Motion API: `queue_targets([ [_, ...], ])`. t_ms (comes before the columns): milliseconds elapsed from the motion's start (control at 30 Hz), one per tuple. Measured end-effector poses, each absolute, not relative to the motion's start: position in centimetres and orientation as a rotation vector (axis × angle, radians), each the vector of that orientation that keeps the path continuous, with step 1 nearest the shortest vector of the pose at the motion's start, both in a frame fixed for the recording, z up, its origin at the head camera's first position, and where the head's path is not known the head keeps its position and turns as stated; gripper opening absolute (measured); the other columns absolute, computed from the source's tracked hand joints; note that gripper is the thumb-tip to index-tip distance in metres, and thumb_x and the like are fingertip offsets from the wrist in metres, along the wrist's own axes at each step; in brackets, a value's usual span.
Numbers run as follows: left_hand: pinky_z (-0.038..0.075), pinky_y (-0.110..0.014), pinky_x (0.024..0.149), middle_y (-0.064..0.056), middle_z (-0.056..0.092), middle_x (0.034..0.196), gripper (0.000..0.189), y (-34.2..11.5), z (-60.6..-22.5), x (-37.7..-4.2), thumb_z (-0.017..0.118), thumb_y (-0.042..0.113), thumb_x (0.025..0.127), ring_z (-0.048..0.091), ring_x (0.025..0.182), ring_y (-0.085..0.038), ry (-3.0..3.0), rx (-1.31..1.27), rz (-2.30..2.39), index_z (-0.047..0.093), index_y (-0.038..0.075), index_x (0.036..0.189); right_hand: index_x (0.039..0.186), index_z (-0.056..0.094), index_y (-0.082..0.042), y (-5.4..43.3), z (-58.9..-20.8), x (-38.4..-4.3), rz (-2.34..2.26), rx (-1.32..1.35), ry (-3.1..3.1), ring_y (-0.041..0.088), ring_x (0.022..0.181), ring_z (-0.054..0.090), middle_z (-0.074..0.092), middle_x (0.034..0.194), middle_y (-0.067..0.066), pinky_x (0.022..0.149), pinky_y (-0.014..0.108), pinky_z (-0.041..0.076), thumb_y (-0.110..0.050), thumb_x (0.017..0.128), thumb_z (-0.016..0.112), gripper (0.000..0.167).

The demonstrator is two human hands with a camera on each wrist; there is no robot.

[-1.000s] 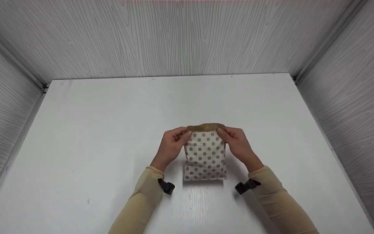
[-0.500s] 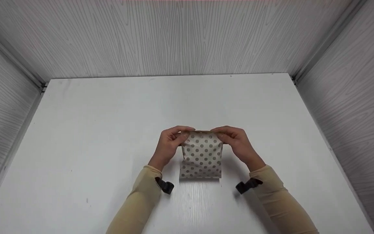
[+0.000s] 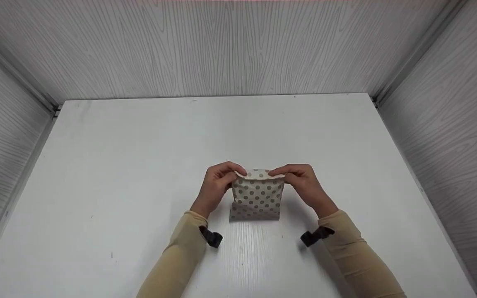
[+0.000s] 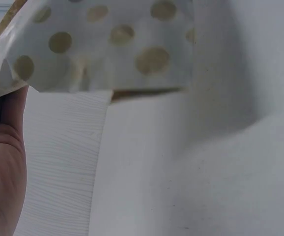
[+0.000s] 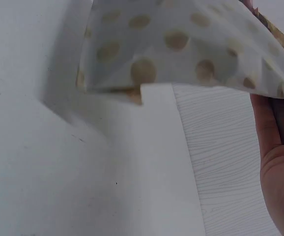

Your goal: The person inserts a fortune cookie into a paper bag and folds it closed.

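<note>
A white paper bag (image 3: pixel 259 196) with tan polka dots is held up between the two hands, low over the table. Its top edge is folded over toward the person, making a dotted flap (image 3: pixel 258 174). At the flap's left end the left hand (image 3: pixel 214 184) pinches the paper between thumb and fingers. The right hand (image 3: pixel 304 185) pinches the right end the same way. In the left wrist view the dotted paper (image 4: pixel 117 49) hangs past the palm, with a brown edge along it. The right wrist view has the bag's lower corner (image 5: pixel 110 73) above its shadow.
A white tabletop (image 3: pixel 139 165) spreads all around the hands. Grey wood-grain panels rise behind it (image 3: pixel 222 49) and at both sides. Each wrist carries a small black camera mount, one on the left (image 3: pixel 211 238) and one on the right (image 3: pixel 316 236).
The bag's brown top strip stood up a second ago; the top is now folded over toward the person, showing dots. Fingers have come over the fold, and the bag looks shorter.
</note>
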State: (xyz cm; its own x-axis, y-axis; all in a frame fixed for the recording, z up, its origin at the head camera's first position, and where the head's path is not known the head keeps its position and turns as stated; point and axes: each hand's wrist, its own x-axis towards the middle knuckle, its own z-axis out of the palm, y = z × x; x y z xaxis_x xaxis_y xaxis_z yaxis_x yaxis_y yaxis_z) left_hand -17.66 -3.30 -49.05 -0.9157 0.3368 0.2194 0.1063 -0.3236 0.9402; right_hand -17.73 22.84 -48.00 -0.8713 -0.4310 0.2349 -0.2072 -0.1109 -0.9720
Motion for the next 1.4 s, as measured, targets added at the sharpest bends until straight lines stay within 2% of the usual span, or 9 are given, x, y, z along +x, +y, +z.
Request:
queue_targets([
  [133,0.054,-0.031,0.064,-0.015,0.066,0.093,0.025,-3.0,-49.0,-17.7,0.051,0.013,0.096,0.06,0.075,-0.021,1.767,0.61,2.368,0.067,-0.007,0.094,0.106,0.069,0.013,23.0,-48.0,-17.8,-2.17,-0.752,1.902,0.034,0.104,0.064,0.069,0.11,0.021,0.085,0.04,0.054,0.002,0.094,0.043,0.031],
  [233,0.053,-0.03,0.066,-0.013,0.068,0.088,0.026,-2.8,-49.0,-17.6,0.059,0.02,0.098,0.061,0.076,-0.02,1.865,0.602,2.336,0.07,-0.004,0.095,0.104,0.07,0.012,22.9,-48.0,-17.9,-2.17,-0.752,1.934,0.033,0.103,0.064,0.069,0.109,0.02,0.085,0.041,0.053,-0.007,0.098,0.044,0.033],
  [400,0.051,-0.029,0.067,-0.009,0.07,0.09,0.017,-2.6,-49.1,-17.5,0.068,0.014,0.094,0.059,0.074,-0.019,2.012,0.566,2.255,0.072,0.001,0.104,0.107,0.068,0.005,22.3,-47.7,-17.8,-2.068,-0.625,2.154,0.025,0.092,0.064,0.07,0.105,0.016,0.076,0.032,0.053,-0.007,0.097,0.06,0.017],
  [567,0.053,-0.03,0.068,-0.012,0.071,0.094,0.018,-2.7,-49.1,-17.3,0.067,0.008,0.094,0.063,0.076,-0.021,1.975,0.557,2.267,0.069,0.0,0.11,0.119,0.058,0.007,21.9,-47.3,-17.7,-2.028,-0.57,2.204,0.023,0.085,0.065,0.07,0.097,0.018,0.07,0.029,0.052,0.0,0.092,0.066,0.029],
  [733,0.055,-0.034,0.068,-0.015,0.072,0.091,0.019,-2.7,-49.2,-17.3,0.067,0.009,0.094,0.067,0.077,-0.026,1.894,0.575,2.302,0.066,0.002,0.111,0.106,0.067,0.006,22.2,-47.2,-17.7,-1.954,-0.614,2.291,0.021,0.081,0.067,0.072,0.091,0.015,0.074,0.031,0.054,-0.006,0.092,0.068,0.018],
  [867,0.055,-0.033,0.07,-0.016,0.072,0.089,0.023,-2.6,-49.1,-17.4,0.066,0.011,0.094,0.068,0.077,-0.025,1.896,0.541,2.261,0.063,0.001,0.115,0.105,0.068,0.005,22.6,-47.5,-17.8,-1.94,-0.64,2.315,0.022,0.081,0.068,0.072,0.091,0.015,0.08,0.034,0.055,-0.006,0.093,0.067,0.016],
  [1133,0.058,-0.034,0.071,-0.013,0.072,0.083,0.011,-2.5,-48.9,-17.5,0.071,0.002,0.089,0.069,0.075,-0.019,2.114,0.472,2.222,0.073,-0.008,0.091,0.106,0.068,0.008,22.8,-46.1,-17.5,-1.887,-0.581,2.334,0.021,0.083,0.067,0.072,0.094,0.017,0.082,0.033,0.055,0.004,0.094,0.062,0.014],
  [1233,0.058,-0.032,0.07,-0.014,0.071,0.081,0.009,-2.3,-48.5,-17.4,0.07,-0.002,0.089,0.067,0.072,-0.018,2.115,0.468,2.229,0.073,-0.01,0.089,0.107,0.07,0.006,22.6,-45.6,-17.5,-1.81,-0.577,2.38,0.021,0.087,0.067,0.071,0.099,0.015,0.08,0.032,0.055,0.002,0.094,0.063,0.015],
  [1400,0.057,-0.03,0.073,-0.016,0.071,0.081,0.01,-2.2,-46.4,-16.4,0.067,-0.002,0.09,0.066,0.072,-0.016,2.11,0.5,2.229,0.072,-0.012,0.091,0.097,0.075,-0.003,22.4,-45.8,-17.8,-1.68,-0.642,2.542,0.019,0.081,0.066,0.072,0.092,0.006,0.072,0.029,0.054,-0.007,0.092,0.069,0.009],
])
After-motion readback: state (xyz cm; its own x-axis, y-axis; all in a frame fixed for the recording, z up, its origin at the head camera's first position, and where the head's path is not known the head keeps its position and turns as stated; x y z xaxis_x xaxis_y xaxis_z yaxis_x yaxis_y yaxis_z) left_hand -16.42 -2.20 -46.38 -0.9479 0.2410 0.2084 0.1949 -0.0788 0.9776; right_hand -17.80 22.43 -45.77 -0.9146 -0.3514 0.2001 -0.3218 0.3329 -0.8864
